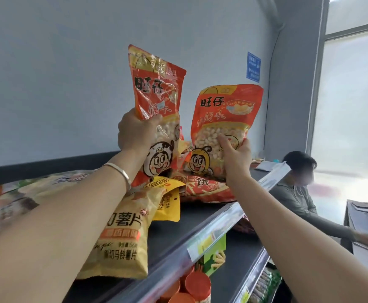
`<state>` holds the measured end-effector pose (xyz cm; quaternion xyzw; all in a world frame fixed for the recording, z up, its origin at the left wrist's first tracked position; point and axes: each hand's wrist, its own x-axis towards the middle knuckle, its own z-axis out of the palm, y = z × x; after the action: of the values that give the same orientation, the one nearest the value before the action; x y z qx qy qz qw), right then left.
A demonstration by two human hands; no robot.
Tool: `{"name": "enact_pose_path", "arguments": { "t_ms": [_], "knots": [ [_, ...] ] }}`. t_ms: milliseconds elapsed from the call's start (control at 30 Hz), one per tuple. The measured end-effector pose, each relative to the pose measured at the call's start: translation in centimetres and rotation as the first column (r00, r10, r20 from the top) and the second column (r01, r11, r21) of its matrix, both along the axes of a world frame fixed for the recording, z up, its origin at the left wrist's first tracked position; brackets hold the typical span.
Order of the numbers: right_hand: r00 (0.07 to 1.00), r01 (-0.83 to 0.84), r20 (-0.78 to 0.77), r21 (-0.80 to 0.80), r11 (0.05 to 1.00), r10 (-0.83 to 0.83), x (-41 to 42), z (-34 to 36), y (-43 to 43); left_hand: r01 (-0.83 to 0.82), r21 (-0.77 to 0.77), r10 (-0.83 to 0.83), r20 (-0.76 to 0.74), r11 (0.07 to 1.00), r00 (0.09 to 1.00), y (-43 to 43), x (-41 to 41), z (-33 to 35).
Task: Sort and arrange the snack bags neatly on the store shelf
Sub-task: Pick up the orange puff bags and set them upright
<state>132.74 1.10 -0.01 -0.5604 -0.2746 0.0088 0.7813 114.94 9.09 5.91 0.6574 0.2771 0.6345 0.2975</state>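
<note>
Red bags, two of one brand, are being held upright above the top shelf [200,217], one in each hand. The left hand [138,132] is gripping the left bag [156,95] at mid-height, thumb curled over its front, fingers hidden behind. The right hand [236,154] is pinching the right bag [226,112] low on its side edge, thumb pressing on the clear window. The left bag is being carried higher and turned partly edge-on. Whether either bottom edge is touching the heap below cannot be told.

Step, as judged: matching bags are being paired off from the mixed heap, ahead of placing. The next move is calling for a cleared strip of shelf, then both bags set down standing, faces forward, side by side. The heap is lying in the way and is likely needing sorting first.

Contents: each held bag is showing small pale round pieces through its window. Beneath them a flat bag [205,189], red, is lying face up. A chip bag [124,232], yellow, is lying near the shelf's front edge, overlapping a yellow pouch [167,202]. A large bag [25,193] at far left is showing too blurred to read. The lower shelf is carrying orange tubs [197,285] and a green box [214,252]; their contents are not showing.
</note>
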Motion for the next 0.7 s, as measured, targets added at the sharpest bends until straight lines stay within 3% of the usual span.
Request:
{"name": "enact_pose_path", "arguments": {
  "t_ms": [333, 533, 700],
  "knots": [
    [0.977, -0.210, 0.024, -0.005, 0.978, 0.210, 9.6, 1.7, 8.0, -0.171, -0.023, 0.172, 0.103, 0.985, 0.980, 3.9, 6.6, 1.1],
    [0.957, -0.246, 0.132, -0.094, 0.965, 0.257, 12.2, 2.1, 11.6, -0.306, 0.033, 0.304, 0.049, 0.951, 0.951, 5.0, 9.6, 0.5],
    [0.932, -0.324, 0.105, -0.189, 0.927, 0.347, 11.9, 1.2, 14.4, -0.587, 0.093, 0.594, -0.084, 0.804, 0.800, 6.4, 9.8, -0.3]
  ]
}}
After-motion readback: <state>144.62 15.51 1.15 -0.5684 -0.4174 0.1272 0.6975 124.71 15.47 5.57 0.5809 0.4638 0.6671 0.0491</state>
